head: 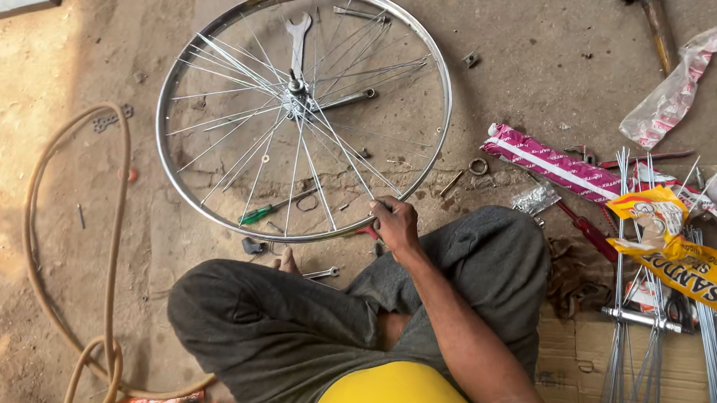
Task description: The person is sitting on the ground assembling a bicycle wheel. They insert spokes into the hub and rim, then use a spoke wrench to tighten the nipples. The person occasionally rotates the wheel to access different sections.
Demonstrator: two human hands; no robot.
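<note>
We have a spoked bicycle wheel (303, 113) lying flat on the concrete floor (532, 50) in front of our crossed legs. Our right hand (395, 224) rests on the near part of its shiny rim (170, 167), the fingers curled and pinched around the rim where a spoke (343, 157) meets it. Our left hand is not in view.

Inside the wheel lie an open-ended wrench (298, 35) just past the hub (295, 87), and a green-handled screwdriver (272, 208) near the rim on our side. A small spanner (321, 273) lies on the floor just beside our knee.

To the right, well apart from the wheel, lie a pink-and-white packet (547, 162), a bundle of loose spokes (629, 293) partly under a yellow wrapper (694, 260), and a hammer (653, 5) farther off. On the left a tan hose (87, 243) loops across the floor.
</note>
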